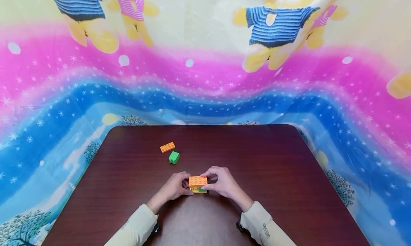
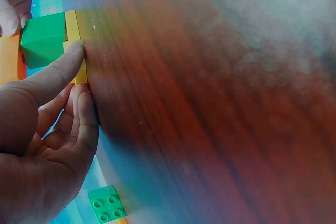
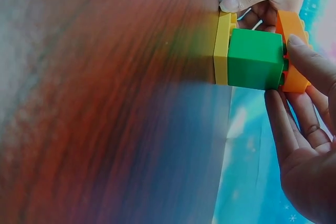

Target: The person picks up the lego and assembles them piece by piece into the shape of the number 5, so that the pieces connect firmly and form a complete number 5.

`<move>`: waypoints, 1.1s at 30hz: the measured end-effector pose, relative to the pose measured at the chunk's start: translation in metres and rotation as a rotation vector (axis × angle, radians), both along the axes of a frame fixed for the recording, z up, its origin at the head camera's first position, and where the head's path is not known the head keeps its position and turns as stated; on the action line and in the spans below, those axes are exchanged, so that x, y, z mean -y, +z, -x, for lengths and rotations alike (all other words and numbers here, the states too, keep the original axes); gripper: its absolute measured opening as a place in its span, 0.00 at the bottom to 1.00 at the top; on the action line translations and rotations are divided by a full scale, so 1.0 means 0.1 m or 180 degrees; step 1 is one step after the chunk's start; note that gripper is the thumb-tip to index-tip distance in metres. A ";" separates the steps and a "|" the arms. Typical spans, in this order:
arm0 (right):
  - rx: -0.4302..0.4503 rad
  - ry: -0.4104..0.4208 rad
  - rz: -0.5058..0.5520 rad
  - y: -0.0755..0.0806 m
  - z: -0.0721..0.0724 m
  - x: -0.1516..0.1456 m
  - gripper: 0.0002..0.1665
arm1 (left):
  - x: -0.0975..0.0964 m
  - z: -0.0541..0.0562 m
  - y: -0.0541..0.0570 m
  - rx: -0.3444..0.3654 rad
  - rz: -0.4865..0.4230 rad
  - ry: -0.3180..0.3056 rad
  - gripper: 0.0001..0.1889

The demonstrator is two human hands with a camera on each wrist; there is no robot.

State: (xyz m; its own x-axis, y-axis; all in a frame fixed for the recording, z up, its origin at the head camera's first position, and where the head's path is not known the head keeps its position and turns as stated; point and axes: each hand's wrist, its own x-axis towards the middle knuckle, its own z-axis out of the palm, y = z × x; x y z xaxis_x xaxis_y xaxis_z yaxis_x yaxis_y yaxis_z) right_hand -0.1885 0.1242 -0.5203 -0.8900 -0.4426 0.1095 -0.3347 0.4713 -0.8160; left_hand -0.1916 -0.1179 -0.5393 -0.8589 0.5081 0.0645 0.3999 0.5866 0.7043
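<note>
Near the table's front, my left hand (image 1: 174,186) pinches a yellow building plate (image 3: 221,51) by its end, thumb and fingers on opposite edges. A green building block (image 3: 255,59) stands on the part of that plate closer to my right hand. Over the block, my right hand (image 1: 223,181) grips an orange building plate (image 1: 198,181) between thumb and fingers. The orange plate sits slightly tilted on the block's top, and the right wrist view shows studs in the narrow gap between them. Part of the yellow plate is hidden behind the left thumb.
Farther back on the dark wooden table (image 1: 273,160), left of centre, lie another orange plate (image 1: 167,147) and a second green block (image 1: 174,157). The block is tipped with its studs facing the front. A patterned cloth (image 1: 205,78) hangs behind the table.
</note>
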 end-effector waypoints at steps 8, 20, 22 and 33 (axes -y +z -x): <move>0.0032 -0.0014 0.0077 0.01 -0.01 0.00 0.22 | 0.00 0.00 0.01 0.0063 -0.0003 0.0030 0.16; 0.0051 -0.0089 0.0072 0.02 -0.03 -0.01 0.23 | -0.01 -0.01 0.04 0.0092 -0.0026 0.0022 0.16; 0.0072 -0.0109 0.0091 0.01 -0.03 0.00 0.22 | -0.01 0.00 0.03 0.0094 -0.0022 0.0023 0.16; 0.0000 -0.0170 0.0223 -0.02 -0.06 0.03 0.21 | -0.01 -0.01 0.04 0.0081 -0.0017 0.0022 0.16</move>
